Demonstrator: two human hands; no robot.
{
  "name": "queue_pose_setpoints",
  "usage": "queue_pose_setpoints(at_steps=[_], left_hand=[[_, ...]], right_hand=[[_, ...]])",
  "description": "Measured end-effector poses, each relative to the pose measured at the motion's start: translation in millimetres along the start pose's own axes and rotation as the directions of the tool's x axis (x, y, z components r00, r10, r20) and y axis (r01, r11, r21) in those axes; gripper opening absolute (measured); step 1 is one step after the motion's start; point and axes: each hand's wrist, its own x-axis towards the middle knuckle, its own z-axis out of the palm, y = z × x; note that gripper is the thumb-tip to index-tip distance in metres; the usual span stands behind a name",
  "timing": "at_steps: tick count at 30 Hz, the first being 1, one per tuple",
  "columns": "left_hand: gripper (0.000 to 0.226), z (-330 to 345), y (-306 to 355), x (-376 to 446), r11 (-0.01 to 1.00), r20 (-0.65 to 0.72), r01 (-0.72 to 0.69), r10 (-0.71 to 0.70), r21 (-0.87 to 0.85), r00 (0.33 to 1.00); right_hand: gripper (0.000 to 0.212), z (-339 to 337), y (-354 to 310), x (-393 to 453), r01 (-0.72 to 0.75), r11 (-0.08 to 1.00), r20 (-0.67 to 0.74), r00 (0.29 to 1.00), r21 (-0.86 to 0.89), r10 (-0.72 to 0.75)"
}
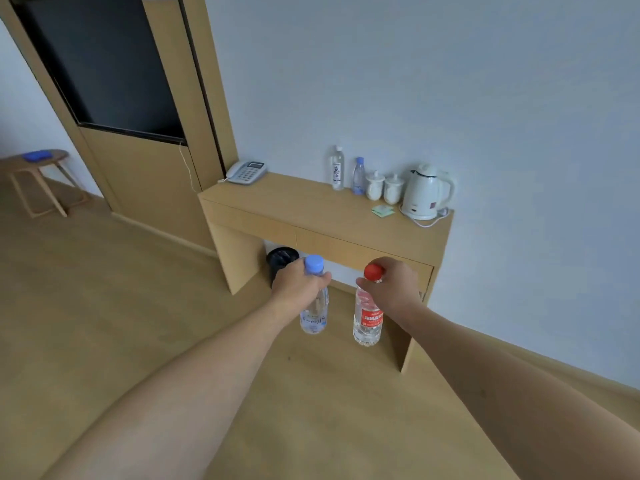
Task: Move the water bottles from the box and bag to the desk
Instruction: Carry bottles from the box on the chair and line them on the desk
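Left hand [298, 284] grips blue-capped bottle [314, 306]; right hand [393, 284] grips red-capped bottle [367, 320]; both short of the bench [277, 202].

Little can be read here. The red-capped bottle [367, 315], held at its neck by the right hand [391, 287], bears a red label with a line of white characters, too blurred to make out. The blue-capped bottle [314, 308], held by the left hand [299, 284], has a clear label with a row of dark marks, also unreadable. On the desk [294, 206], the tall bottle [338, 168] carries a white label with dark vertical characters that cannot be told apart. The phone [246, 172] shows a keypad whose digits are too small to read. The kettle [427, 192] has a small red mark low on its side, illegible.
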Motion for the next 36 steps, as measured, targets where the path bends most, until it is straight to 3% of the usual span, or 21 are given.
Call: queue_pose_setpoints(at_steps=[9,20,31,36], left_hand=[[0.019,-2.1,-29.6,205.6,0.999,0.072,0.010,-0.012,0.032,0.997],[0.023,-38.3,-16.4,459.3,0.996,0.119,-0.017,0.006,0.087,0.993],[0.024,-33.0,-34.6,676.0,0.995,0.152,0.011,-0.026,0.097,0.988],[0.020,-29.5,-29.0,784.6,0.992,0.148,0.049,-0.066,0.116,0.987]], right_hand=[[0.020,85.4,13.7,173.0,-0.043,0.998,-0.002,0.999,-0.039,0.043],[0.028,158.2,-5.7,381.4,-0.182,0.981,-0.049,0.982,-0.062,0.180],[0.026,239.4,11.3,601.5,-0.144,0.985,-0.017,0.990,-0.097,0.143],[0.029,272.0,26.6,716.8,-0.124,0.972,0.080,0.987,-0.199,0.142]])
